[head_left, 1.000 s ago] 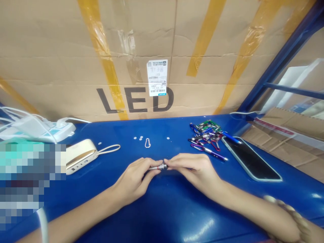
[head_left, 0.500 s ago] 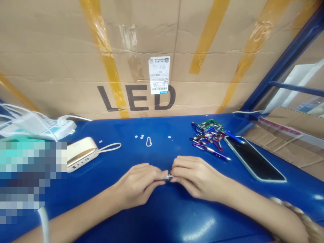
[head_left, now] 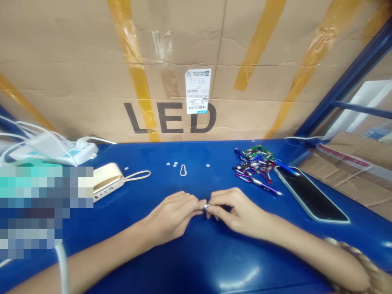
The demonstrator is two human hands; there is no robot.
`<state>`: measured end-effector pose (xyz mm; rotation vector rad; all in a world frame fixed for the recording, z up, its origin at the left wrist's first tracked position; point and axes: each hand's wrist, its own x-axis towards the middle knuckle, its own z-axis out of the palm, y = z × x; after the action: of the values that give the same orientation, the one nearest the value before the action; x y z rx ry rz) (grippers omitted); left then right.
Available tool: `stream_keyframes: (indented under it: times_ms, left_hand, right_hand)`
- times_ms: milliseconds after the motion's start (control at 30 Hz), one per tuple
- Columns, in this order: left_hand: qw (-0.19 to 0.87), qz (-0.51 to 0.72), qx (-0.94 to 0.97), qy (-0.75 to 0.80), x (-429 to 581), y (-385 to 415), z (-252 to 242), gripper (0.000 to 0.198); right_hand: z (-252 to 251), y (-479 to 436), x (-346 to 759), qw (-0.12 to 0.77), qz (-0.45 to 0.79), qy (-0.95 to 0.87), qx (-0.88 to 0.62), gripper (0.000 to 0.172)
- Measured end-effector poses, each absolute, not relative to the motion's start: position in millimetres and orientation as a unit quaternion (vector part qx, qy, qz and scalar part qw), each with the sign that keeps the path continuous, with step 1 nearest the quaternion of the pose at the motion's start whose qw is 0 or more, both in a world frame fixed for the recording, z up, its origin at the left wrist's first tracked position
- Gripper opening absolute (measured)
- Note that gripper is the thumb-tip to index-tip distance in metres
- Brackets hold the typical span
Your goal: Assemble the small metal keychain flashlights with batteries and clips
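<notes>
A small silver metal piece (head_left: 206, 207) is pinched between both hands above the blue table (head_left: 232, 261). My left hand (head_left: 176, 214) is closed, its thumb and forefinger on the piece's left end. From the right, my right hand (head_left: 241, 214) pinches the other end with thumb and fingertips. Most of the piece is covered by fingers, so its exact kind does not show. Beyond the hands lies a small silver carabiner (head_left: 183, 170). Off to the right is a pile of coloured penlights with carabiner clips (head_left: 255, 163), a purple one (head_left: 265, 186) nearest me.
A phone (head_left: 315, 196) lies at the right, with a blue penlight across its top edge. At the left are a cream power bank (head_left: 107, 173) with a loop strap and a white power strip (head_left: 82, 153) with cables. A large cardboard box (head_left: 245, 118) stands behind.
My right fingers have shifted their grip, with the thumb and forefinger now further apart behind the tips. Less of the metal piece shows. The whole view has moved slightly to the left.
</notes>
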<state>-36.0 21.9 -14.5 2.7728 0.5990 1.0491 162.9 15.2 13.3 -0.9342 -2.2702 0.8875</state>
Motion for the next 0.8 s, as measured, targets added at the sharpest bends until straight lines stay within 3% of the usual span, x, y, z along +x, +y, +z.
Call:
stream_keyframes:
  times_ms: [167, 267, 367, 467, 600, 800]
  left_hand:
    - [0.209, 0.382, 0.839, 0.327, -34.1, 25.3, -12.0, 0.013]
    - [0.26, 0.443, 0.753, 0.412, -34.1, 28.3, -7.1, 0.015]
    - [0.283, 0.493, 0.68, 0.464, -36.1, 31.7, -3.7, 0.015]
    - [0.295, 0.504, 0.658, 0.475, -39.7, 32.5, -3.3, 0.014]
    - [0.328, 0.485, 0.654, 0.479, -42.8, 30.3, -4.2, 0.021]
    - [0.417, 0.487, 0.627, 0.442, -41.1, 31.7, -1.1, 0.033]
  right_hand:
    - [18.0, 35.0, 170.5, 0.257, 0.297, -0.832, -0.391, 0.025]
    - [17.6, 46.4, 171.4, 0.267, 0.204, -0.842, -0.421, 0.03]
    - [12.5, 58.4, 157.6, 0.215, 0.088, -0.892, -0.389, 0.038]
    - [6.4, 70.3, 131.6, 0.149, -0.021, -0.92, -0.362, 0.041]
    - [3.3, 76.3, 107.2, 0.065, -0.124, -0.915, -0.378, 0.032]
    - [2.6, 55.3, 128.3, 0.072, -0.132, -0.905, -0.398, 0.019]
